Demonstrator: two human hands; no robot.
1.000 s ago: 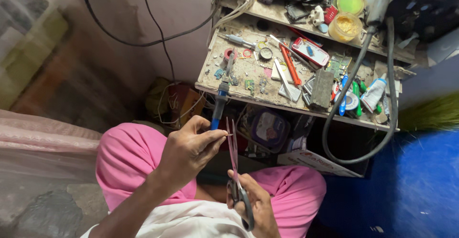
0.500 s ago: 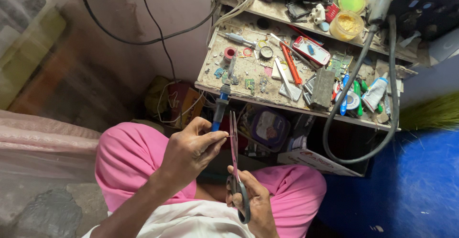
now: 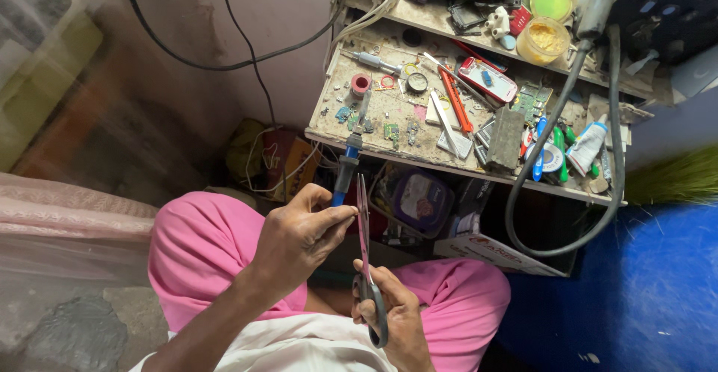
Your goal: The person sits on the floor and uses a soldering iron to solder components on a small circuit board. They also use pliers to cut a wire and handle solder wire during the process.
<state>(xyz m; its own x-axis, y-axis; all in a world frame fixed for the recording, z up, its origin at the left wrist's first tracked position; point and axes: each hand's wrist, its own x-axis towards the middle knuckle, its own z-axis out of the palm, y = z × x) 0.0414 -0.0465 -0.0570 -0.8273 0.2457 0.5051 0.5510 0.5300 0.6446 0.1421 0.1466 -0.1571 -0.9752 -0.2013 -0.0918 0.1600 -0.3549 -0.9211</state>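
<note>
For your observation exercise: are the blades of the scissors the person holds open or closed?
Closed. The scissors in the right hand point upward with both blades together as one thin line; the left hand pinches beside them.

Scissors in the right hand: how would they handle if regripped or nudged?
The scissors look rigid, with long thin metal blades standing upright, so probably no flex. Held only by the handle loops in the right hand, they seem top-heavy and apt to tip. Smooth blades likely slippery.

Soft, even daylight; my bench (image 3: 419, 129) at 1 o'clock is the brightest and sharpest area. The clutter below it lies in deep shadow. My left hand (image 3: 299, 237) is crisp. The cloth (image 3: 52, 222) at 9 o'clock is blurred. No glare.
</note>
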